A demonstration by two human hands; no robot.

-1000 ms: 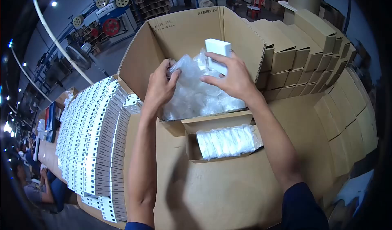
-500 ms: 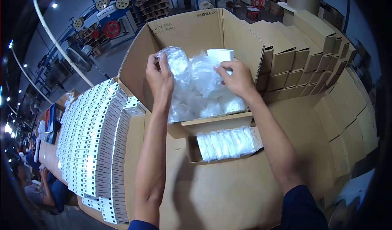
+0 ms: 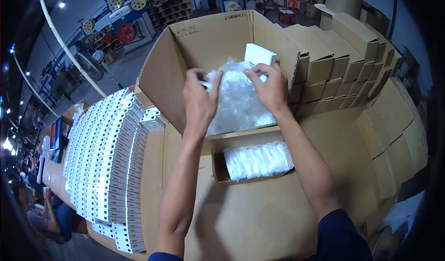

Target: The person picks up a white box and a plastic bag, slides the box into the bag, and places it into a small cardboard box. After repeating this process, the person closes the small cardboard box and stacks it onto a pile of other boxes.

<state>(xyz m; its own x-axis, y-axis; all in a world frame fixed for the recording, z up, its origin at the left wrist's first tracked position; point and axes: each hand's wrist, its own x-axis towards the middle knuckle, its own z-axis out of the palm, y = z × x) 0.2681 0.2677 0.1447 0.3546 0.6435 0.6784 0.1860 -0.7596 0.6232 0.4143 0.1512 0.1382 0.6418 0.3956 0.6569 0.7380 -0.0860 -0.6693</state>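
**Two hands in a carton of bagged goods**

Both hands work inside the large open brown cardboard carton (image 3: 204,34), whose flaps stand up and leave the top open for reaching in. The left hand (image 3: 200,99) has its fingers (image 3: 204,75) curled tight on a clear crinkled plastic bag (image 3: 218,82) at the near-left edge of the heap of clear plastic bags (image 3: 241,106). The grip at the bag's edge seems meant to lift it free of the others.

The right hand (image 3: 270,88) pinches a small white rectangular box (image 3: 259,56), which stands up just past its fingertips. Carried that high, the box stays clear of the loose plastic under the palm. The thumb is hidden, so how firm the hold is cannot be told.

Below both wrists, touching the carton's front wall, lies a shallow brown cardboard tray (image 3: 218,168) with a row of bagged white pieces (image 3: 257,160), likely kept there within easy reach. Left of the left fingers, white printed boxes (image 3: 106,159) lie in long rows on the table (image 3: 259,214). Right of the right fingers, plain brown folded cartons (image 3: 352,52) are stacked.
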